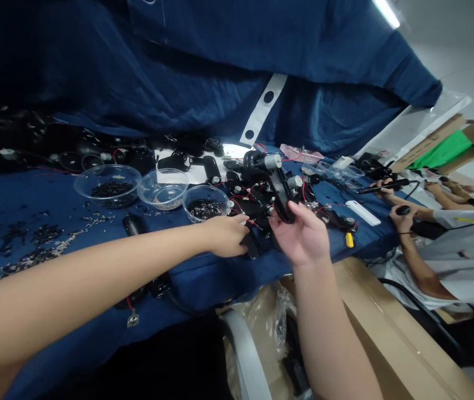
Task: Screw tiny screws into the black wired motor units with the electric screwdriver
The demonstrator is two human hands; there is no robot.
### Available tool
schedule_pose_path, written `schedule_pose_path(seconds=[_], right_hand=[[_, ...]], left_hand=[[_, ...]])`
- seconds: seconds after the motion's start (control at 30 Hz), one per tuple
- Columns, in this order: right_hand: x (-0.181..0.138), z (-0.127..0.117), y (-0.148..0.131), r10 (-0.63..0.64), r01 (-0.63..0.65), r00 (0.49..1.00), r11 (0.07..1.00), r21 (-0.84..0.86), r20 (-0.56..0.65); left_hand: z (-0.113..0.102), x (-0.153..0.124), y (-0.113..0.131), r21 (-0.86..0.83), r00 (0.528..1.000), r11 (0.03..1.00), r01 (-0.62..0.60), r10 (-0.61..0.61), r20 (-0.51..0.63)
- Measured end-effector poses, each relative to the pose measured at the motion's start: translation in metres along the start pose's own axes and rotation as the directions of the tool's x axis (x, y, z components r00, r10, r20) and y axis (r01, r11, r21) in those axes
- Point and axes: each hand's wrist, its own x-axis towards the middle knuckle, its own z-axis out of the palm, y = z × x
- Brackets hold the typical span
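My right hand (303,236) is shut on a black plastic bracket (282,194) that carries a small silver motor (272,161). My left hand (224,236) reaches in from the left, its fingertips beside a black part (252,243) near the bracket. Whether that hand grips the part, I cannot tell. Red wires (241,204) run through a pile of black parts (249,205) just beyond my hands. Three clear plastic bowls (162,188) of small dark pieces stand left of the pile.
A blue cloth (95,233) covers the table, strewn with small dark pieces. A co-worker's hands (399,205) work at the right with a black pen-like tool. A white bar (362,213) and a yellow-handled item (349,239) lie nearby. Cardboard (387,311) lies below the table edge.
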Motion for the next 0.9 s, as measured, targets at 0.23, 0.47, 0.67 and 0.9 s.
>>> schedule_pose_path(seconds=[0.23,0.47,0.67,0.9], right_hand=[[0.022,-0.012,0.023,-0.114,0.114,0.994,0.994,0.007,0.004],[0.011,-0.023,0.028,-0.044,0.045,0.998,0.999,0.016,-0.047],[0.008,-0.032,0.03,0.013,-0.009,0.997,0.999,0.047,-0.078],[-0.003,-0.03,0.029,-0.002,0.002,1.0,1.0,0.003,0.025]], left_hand=[[0.006,-0.011,-0.007,-0.009,0.995,0.999,-0.037,0.036,-0.091],[0.011,-0.013,-0.01,-0.042,0.994,0.997,-0.069,0.065,-0.091],[0.015,-0.01,-0.014,-0.183,0.974,0.968,-0.17,0.136,-0.182],[0.023,0.008,-0.015,-0.326,0.938,0.942,-0.081,-0.039,-0.344]])
